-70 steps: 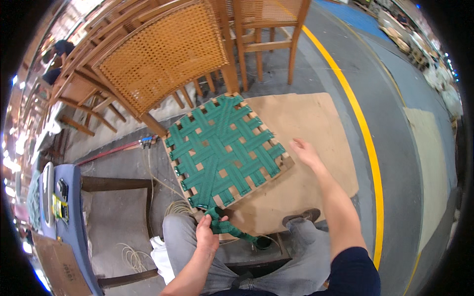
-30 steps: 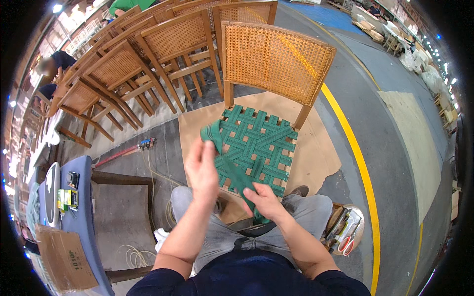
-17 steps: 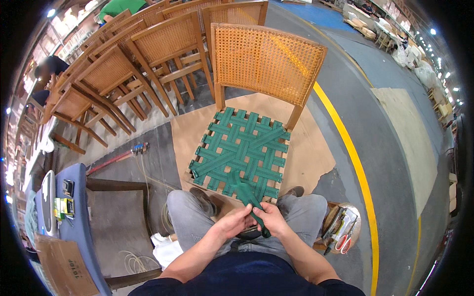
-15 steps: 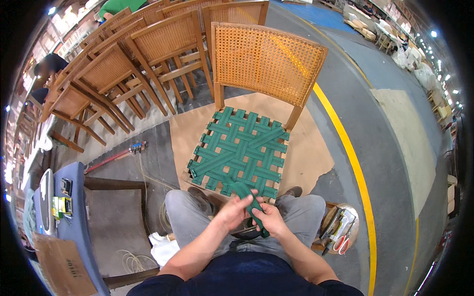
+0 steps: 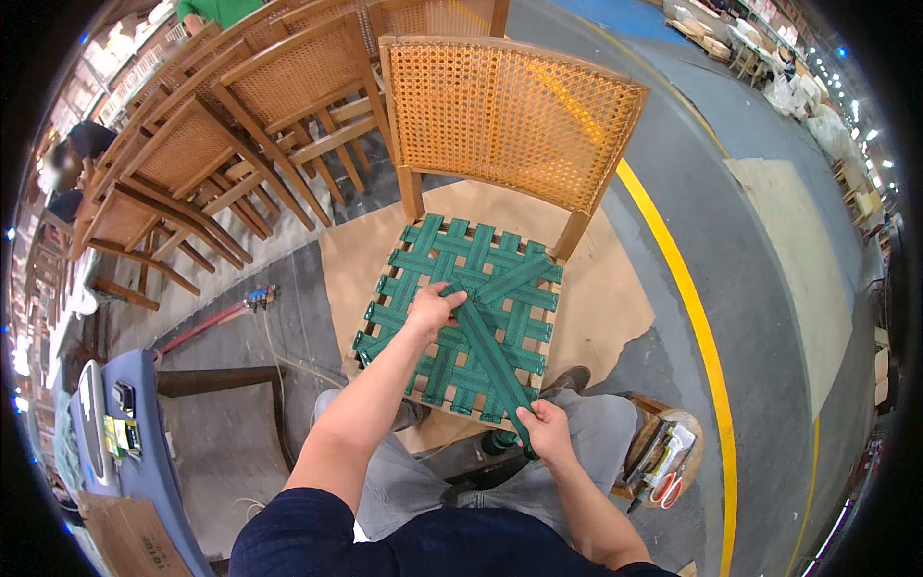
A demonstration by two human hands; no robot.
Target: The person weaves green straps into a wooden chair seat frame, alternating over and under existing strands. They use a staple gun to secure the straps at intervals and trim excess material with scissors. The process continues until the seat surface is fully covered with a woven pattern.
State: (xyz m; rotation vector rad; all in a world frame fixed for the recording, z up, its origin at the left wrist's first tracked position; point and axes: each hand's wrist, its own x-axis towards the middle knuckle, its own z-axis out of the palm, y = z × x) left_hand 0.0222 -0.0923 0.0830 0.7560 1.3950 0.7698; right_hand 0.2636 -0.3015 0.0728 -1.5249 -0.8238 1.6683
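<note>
A wooden chair with a woven cane back [image 5: 510, 120] stands in front of me. Green webbing [image 5: 413, 262] criss-crosses its seat frame, with one band running diagonally from the back right corner. Over this weave a loose green webbing strap [image 5: 493, 354] stretches slantwise from the seat's middle to its front right. My left hand [image 5: 433, 310] pinches the strap's far part near the middle of the seat. At the front right edge my right hand [image 5: 545, 431] grips the strap's near part, and its tail hangs down by my knee.
Several cane-backed chairs [image 5: 288, 82] crowd the back left. A round-topped stool [image 5: 687, 452] at my right carries red-handled scissors [image 5: 665, 490] and other tools. To the left is a blue padded piece [image 5: 144, 385] with small boxes. Brown cardboard [image 5: 611, 308] lies beneath the chair.
My left hand has moved up and forward to the seat's middle, drawing the bunched strap out straight. My right hand has shifted slightly right. The view has shifted a little.
</note>
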